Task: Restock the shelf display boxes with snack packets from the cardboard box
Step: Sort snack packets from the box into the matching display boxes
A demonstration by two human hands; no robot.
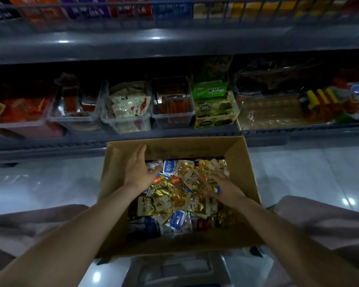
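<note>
Below the grey shelf [50, 147] with its row of clear display boxes [129, 121], the open cardboard box [244, 162] stands just before the person, a loose heap of gold and blue snack packets [172, 195] inside. The left hand [138, 170] hovers at the box's far left corner, fingers straight, just above the packets and holding none. The right hand [224, 187] lies palm down on the gold packets at the heap's right, fingers bent into them; whether it grips one cannot be told.

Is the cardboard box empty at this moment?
No, the cardboard box is filled with many gold and blue snack packets.
</note>
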